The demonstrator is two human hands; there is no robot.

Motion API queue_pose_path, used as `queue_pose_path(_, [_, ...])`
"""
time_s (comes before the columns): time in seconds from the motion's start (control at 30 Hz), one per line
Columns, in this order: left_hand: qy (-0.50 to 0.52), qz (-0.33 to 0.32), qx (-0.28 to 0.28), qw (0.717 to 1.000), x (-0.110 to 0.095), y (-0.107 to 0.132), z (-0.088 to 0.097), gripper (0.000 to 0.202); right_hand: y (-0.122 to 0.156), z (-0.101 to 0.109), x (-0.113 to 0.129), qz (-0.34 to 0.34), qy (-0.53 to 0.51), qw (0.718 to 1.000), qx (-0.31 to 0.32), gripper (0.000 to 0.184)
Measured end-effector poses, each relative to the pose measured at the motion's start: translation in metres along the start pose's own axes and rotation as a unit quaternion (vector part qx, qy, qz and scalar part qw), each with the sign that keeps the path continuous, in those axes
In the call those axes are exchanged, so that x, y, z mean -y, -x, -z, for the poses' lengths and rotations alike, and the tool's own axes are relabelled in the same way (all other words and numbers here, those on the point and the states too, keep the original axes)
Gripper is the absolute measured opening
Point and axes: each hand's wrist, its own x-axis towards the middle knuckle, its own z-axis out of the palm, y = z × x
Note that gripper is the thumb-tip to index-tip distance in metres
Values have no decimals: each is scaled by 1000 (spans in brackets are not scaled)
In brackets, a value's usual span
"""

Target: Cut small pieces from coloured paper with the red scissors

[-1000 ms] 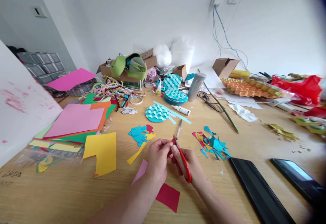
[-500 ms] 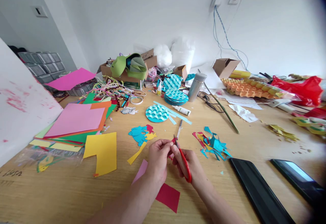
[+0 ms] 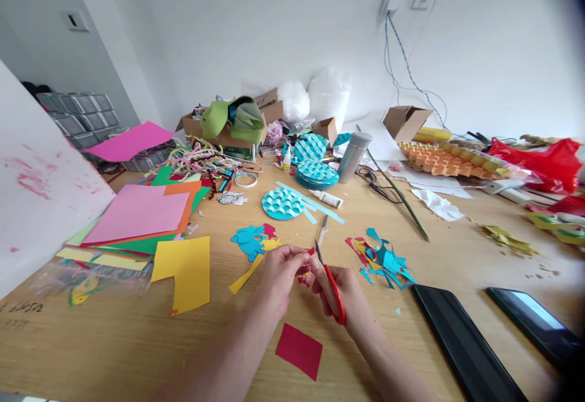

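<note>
My left hand (image 3: 282, 273) is closed, its thumb and fingertips pinching a small red paper piece (image 3: 311, 251). Close beside it, my right hand (image 3: 348, 295) grips red-handled scissors (image 3: 337, 304), whose dark blades point up and away next to that piece. The blades look nearly closed. Small red and pink scraps (image 3: 305, 279) lie between the hands. Blue paper fish (image 3: 249, 240) rest beyond my left hand, along with a dark red cutout (image 3: 269, 230) and a yellow strip (image 3: 247, 277). A dark red paper rectangle (image 3: 299, 351) lies between my forearms.
A craft knife (image 3: 323, 229) lies just beyond the scissors. Coloured offcuts (image 3: 386, 259) are heaped to the right, near two phones (image 3: 461, 335). Yellow paper (image 3: 194, 274) and stacked sheets (image 3: 137, 216) lie left. Scaled blue discs (image 3: 282, 204) and a grey flask (image 3: 354, 157) stand farther back.
My left hand has shifted slightly left and up, uncovering scraps between the hands. A pink paper near my left wrist is now hidden by the forearm. The scissors have barely moved.
</note>
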Motion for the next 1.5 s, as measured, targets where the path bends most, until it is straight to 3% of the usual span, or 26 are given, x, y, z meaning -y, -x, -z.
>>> queue_pose_path(0.13, [-47,13,19,999,-10,-4,7,9,2,5,5,26,-17,999,-30,49])
queue_pose_path(0.3, [-110,47,84,989,-17,-3,12,6,1,9,6,91,-51,994,-46,43])
queue_pose_path(0.43, [-152,50,112,981,-16,-2,12,5,-1,10,4,95,-76,991,-47,40])
queue_pose_path(0.7, [-81,51,62,994,-22,-4,13,11,3,9,4,95,-40,994,-39,47])
queue_pose_path(0.97, [2,33,27,999,-24,-6,14,13,2,1,3,53,16,995,78,65])
queue_pose_path(1.5, [-20,32,50,998,-20,-5,12,15,1,0,-3,86,61,992,73,65])
